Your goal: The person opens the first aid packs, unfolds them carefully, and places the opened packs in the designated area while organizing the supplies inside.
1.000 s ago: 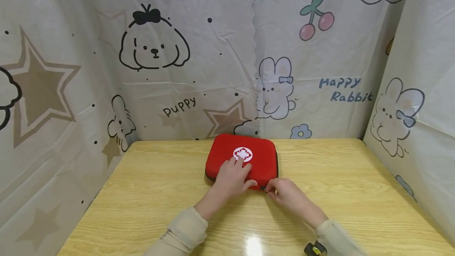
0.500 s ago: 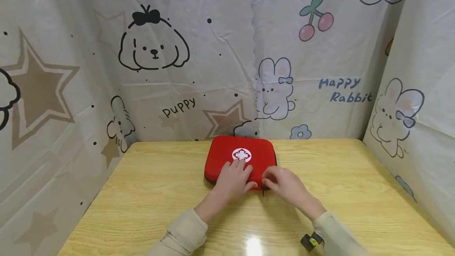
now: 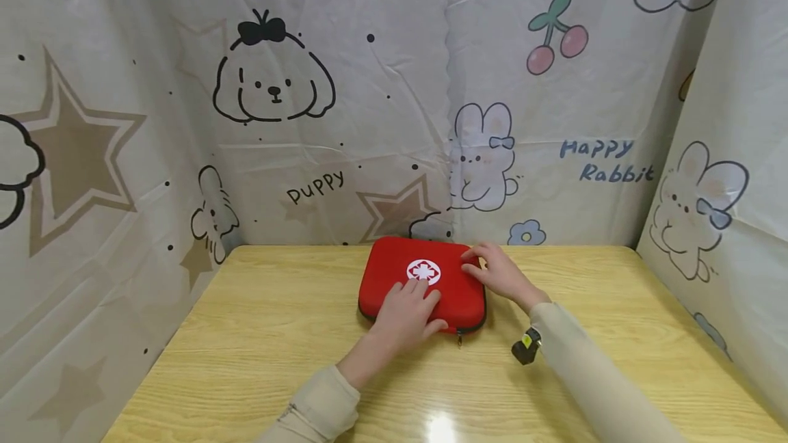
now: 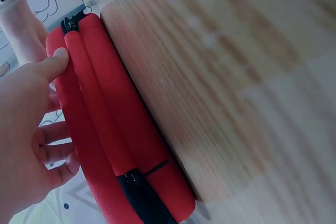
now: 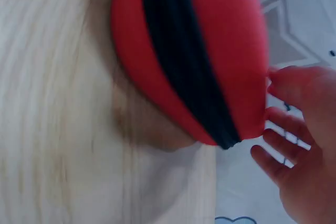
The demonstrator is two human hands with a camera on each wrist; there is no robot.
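Note:
A red zippered first-aid case [image 3: 384, 272], with a white round emblem [image 3: 423, 272] on its lid, lies closed on the table. My left hand [image 3: 403, 313] rests on the near part of the lid with fingers spread, its thumb by the front edge. At the far right corner, my right hand [image 3: 500, 272] has its fingertips at the lid, slightly bent and not gripping. A zipper pull [image 3: 460, 339] hangs from the front side near the right corner. In the right wrist view the black zipper band [image 5: 184, 51] runs along the case's side, apart from the fingers.
The wooden table [image 3: 277, 333] extends around the case. A patterned cloth [image 3: 382, 87] with cartoon animals hangs behind and on both sides. A small black device [image 3: 525, 346] is strapped at the right wrist.
My right hand has let go of the zipper pull at the front right and moved away to the far right corner. The left hand stays on the lid.

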